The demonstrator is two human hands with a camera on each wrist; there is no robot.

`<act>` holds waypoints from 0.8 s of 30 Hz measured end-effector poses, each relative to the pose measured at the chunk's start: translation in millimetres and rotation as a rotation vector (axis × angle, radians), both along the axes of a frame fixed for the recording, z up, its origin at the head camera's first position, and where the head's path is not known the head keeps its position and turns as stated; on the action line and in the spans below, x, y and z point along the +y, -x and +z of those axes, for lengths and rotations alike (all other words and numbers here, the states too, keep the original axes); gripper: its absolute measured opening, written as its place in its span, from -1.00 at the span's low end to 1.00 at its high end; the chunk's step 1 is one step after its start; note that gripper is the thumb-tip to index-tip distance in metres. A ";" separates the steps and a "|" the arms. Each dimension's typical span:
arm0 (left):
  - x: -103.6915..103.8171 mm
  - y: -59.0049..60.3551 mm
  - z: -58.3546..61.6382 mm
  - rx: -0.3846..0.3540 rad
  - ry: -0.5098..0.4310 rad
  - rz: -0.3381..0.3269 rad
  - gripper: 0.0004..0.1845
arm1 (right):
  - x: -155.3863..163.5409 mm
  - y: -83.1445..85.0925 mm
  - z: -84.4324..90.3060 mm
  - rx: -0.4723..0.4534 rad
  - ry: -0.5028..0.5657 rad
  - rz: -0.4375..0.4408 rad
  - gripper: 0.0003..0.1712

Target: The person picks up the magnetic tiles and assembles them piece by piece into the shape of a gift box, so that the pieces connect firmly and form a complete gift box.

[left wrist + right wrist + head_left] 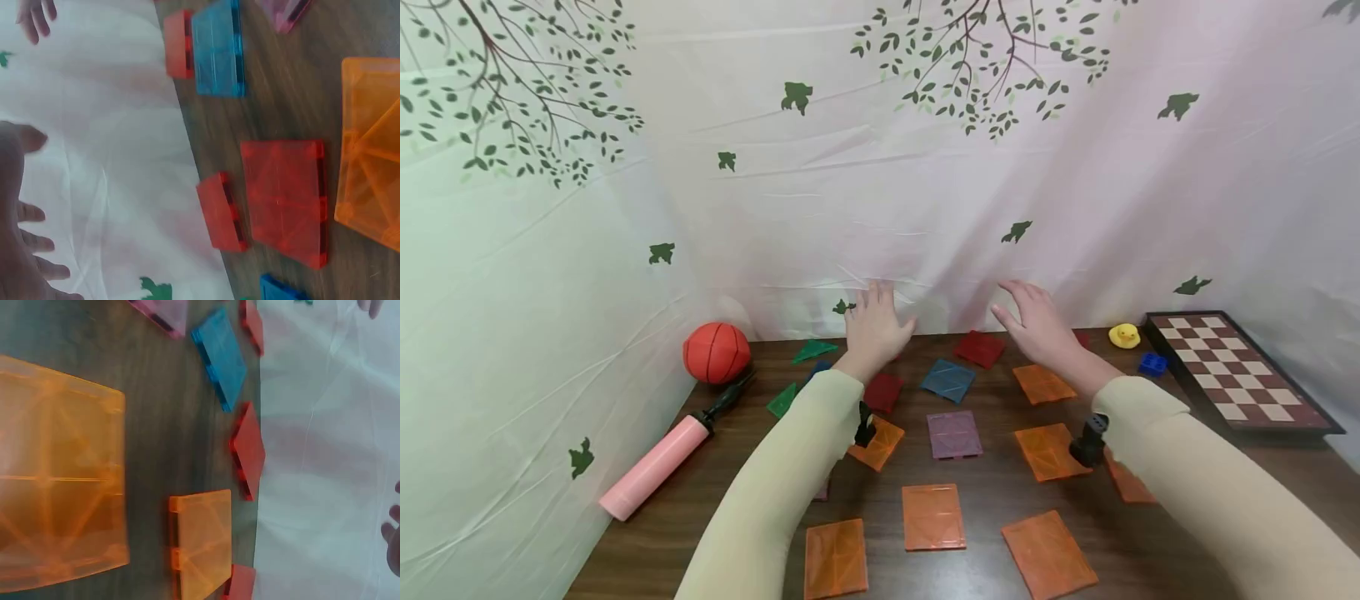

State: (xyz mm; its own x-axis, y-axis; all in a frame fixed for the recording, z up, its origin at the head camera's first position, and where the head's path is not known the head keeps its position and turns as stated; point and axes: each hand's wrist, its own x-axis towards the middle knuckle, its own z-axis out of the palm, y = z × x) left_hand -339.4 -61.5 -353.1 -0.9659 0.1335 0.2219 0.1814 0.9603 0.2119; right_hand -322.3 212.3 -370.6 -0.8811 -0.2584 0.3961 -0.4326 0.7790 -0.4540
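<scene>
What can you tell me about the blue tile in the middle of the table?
The blue tile is a flat square of see-through plastic with a thicker frame and diagonal ribs forming a cross inside. It lies flat on the dark wood table, turned slightly, toward the back edge. A red tile lies just behind it, a purple tile in front. Nothing touches it; both hands are raised above and behind it.

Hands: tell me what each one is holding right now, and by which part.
Nothing is held. The left hand and right hand both hover open above the red tile at the table's far edge.
</scene>
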 end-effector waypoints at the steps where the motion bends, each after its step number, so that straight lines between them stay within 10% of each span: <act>1: -0.4 -3.6 -1.2 0.014 -0.013 -0.013 -0.18 | 2.2 -4.8 -1.0 0.008 0.031 0.032 -0.31; 6: -5.6 -28.1 -12.5 0.013 -0.107 -0.160 -0.35 | 14.6 -41.3 -7.3 -0.017 0.077 0.132 -0.38; 12: -12.2 -60.9 -32.2 -0.176 -0.186 -0.432 -0.46 | 36.5 -91.9 -26.5 -0.119 0.020 0.185 -0.43; 17: -8.9 -80.0 -48.5 -0.351 -0.104 -0.651 -0.47 | 56.3 -120.3 -50.2 -0.197 -0.063 0.244 -0.38; 24: -1.4 -101.5 -69.4 -0.440 0.053 -0.767 -0.36 | 64.6 -135.0 -72.7 -0.305 -0.181 0.302 -0.36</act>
